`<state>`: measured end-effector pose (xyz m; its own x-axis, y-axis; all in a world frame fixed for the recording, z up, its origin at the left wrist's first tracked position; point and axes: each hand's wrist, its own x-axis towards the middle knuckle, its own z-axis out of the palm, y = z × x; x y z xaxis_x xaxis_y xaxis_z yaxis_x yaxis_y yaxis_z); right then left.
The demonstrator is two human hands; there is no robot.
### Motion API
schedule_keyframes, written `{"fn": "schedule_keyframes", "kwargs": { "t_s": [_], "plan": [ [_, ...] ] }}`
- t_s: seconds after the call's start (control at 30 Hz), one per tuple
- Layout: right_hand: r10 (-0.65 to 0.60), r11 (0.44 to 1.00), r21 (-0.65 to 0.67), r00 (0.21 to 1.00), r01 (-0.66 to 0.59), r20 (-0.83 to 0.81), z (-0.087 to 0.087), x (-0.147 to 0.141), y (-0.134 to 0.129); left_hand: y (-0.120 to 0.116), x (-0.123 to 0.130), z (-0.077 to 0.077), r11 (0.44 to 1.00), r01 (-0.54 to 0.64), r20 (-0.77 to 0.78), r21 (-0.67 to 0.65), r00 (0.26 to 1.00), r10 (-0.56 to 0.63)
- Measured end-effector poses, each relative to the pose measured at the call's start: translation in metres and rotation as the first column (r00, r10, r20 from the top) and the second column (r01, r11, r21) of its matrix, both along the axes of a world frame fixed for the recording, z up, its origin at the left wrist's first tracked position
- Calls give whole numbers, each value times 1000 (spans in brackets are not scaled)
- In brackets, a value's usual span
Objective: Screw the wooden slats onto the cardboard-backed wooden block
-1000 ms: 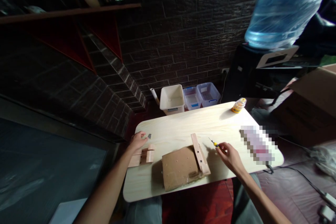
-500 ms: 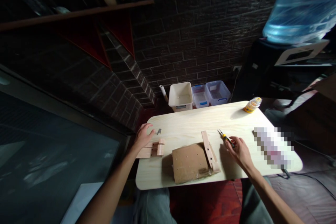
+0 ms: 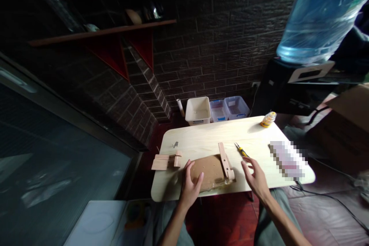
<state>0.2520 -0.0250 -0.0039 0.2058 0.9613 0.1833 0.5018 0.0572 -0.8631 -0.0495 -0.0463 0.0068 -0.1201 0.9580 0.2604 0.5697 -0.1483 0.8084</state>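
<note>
My left hand is at the left end of a brown cardboard box, thumb and fingers spread over its edge. Small studs dot the top of the box. A wooden strip with dark holes lies across its right end. To the right, my right hand hovers with thumb and fingers apart. Just beyond its fingertips a yellow-and-black screwdriver rests on the table, tip pointing away; its handle end is partly hidden by the fingers.
On the pale wooden table are joined wooden pieces at left, small dark screws, a yellow-based clear container and a blurred-out item with a cable. Plastic bins stand behind; a water dispenser is at right.
My left hand has moved right, from near the screws to the box. My right hand has let go of the screwdriver and drawn slightly back towards me. The camera view has shifted.
</note>
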Motion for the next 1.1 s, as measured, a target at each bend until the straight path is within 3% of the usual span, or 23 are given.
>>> {"fn": "schedule_keyframes", "kwargs": {
  "t_s": [0.1,0.17,0.4,0.57,0.73,0.93,1.1],
  "plan": [
    [266,963,35,964,-265,3,19,-28,-11,-5,16,-11,997,-77,28,22,997,77],
    [331,943,39,943,-330,-23,21,-44,-17,-6,20,-15,993,-113,49,27,993,111],
    [283,959,15,955,-283,-91,-1,-59,-18,-9,16,-19,995,-99,38,33,995,98],
    [315,948,-7,941,-319,-123,6,-55,-20,-8,15,-19,993,-110,32,34,994,109],
    [341,938,-5,929,-345,-146,8,-48,-15,-7,12,-17,999,-31,28,5,999,31],
    [312,948,-10,938,-317,-149,5,-39,-6,10,-20,3,986,156,36,-49,987,-155],
    [249,966,-51,964,-255,-97,-3,-34,2,51,-80,34,998,53,-63,-30,996,-55]
  ]
}}
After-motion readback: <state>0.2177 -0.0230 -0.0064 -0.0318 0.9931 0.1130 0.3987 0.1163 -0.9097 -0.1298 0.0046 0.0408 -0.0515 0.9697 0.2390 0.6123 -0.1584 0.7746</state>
